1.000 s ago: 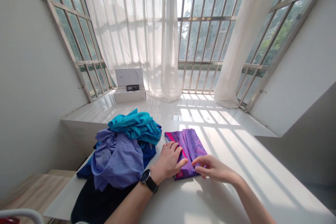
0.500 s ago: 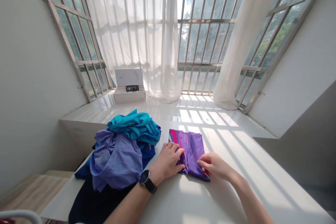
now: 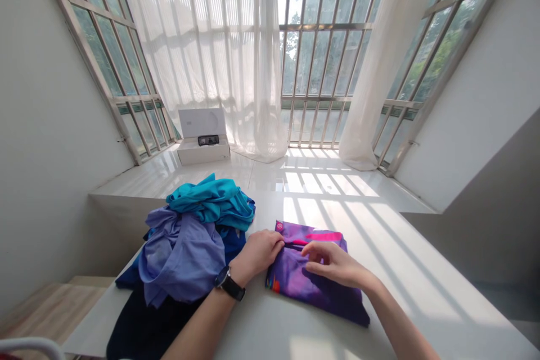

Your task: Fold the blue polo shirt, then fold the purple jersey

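Note:
A folded purple garment with pink streaks, a small pink round mark at its upper left corner and orange and teal spots at its lower left lies on the white table. My left hand, with a black watch on its wrist, pinches the garment's left edge beside a dark gap between layers. Over the middle of the cloth is my right hand, its fingers curved and thumb apart, with nothing visible between them. Whether its fingertips touch the fabric I cannot tell.
To the left lies a heap of clothes: a teal garment, a lavender one, and dark blue and black pieces. An open white box with a black device stands on the sill by the sheer curtain. Barred windows surround the sill.
The purple garment has turned and now lies wider, with its pink streak crosswise and the corner mark showing. My left hand has shifted to its left edge; my right hand has come over its middle.

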Demonstrator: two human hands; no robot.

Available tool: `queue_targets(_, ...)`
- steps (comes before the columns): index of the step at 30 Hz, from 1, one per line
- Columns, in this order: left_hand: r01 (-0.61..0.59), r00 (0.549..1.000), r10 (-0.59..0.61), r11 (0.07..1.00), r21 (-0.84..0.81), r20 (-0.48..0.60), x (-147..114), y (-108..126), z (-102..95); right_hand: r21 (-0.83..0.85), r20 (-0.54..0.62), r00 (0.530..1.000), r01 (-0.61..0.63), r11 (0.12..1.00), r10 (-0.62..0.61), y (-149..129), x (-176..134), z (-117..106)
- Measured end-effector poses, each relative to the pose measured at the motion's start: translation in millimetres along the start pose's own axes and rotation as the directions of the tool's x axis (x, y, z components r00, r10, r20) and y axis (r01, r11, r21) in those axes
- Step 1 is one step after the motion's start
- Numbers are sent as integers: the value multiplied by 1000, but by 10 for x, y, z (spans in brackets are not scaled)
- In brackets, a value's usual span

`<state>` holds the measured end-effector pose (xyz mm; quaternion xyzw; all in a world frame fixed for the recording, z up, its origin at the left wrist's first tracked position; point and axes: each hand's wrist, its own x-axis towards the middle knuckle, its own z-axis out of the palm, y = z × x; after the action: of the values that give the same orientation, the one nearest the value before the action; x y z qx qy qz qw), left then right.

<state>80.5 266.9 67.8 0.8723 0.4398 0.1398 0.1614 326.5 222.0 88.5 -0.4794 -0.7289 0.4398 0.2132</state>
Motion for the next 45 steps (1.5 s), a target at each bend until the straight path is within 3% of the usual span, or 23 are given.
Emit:
queue_targets(3,-49,997,51,998,34,-53,-11,2,-27,-207,-129,990,36,978,-64,52,-13,-92)
queue_targets(7,-30,996,36,997,74,-86,-21,1,-50,-357,-112,993,-18,934,-23,107,-35,-115)
queue_targets(13,-19,1000,19,999,51,5,-44,-1,-95,-424,-101,995,-53,904,11,99,-32,-86)
queue_targets(22,4,996,-1,999,-32,92,-71,-4,-136,-379,-67,998,-22,925,-4,131,-14,-68)
queue_targets(31,-34,994,55,973,-229,89,-50,-64,-96,-379,-35,999,-15,925,2,105,-9,-53)
queue_targets(40,48,992,-1,931,-362,128,-27,-91,-141,-338,15,1000,6,941,-1,77,-77,-138)
queue_targets(45,135,988,-98,925,-354,121,5,-170,-77,-266,25,998,-57,962,66,108,-106,-232)
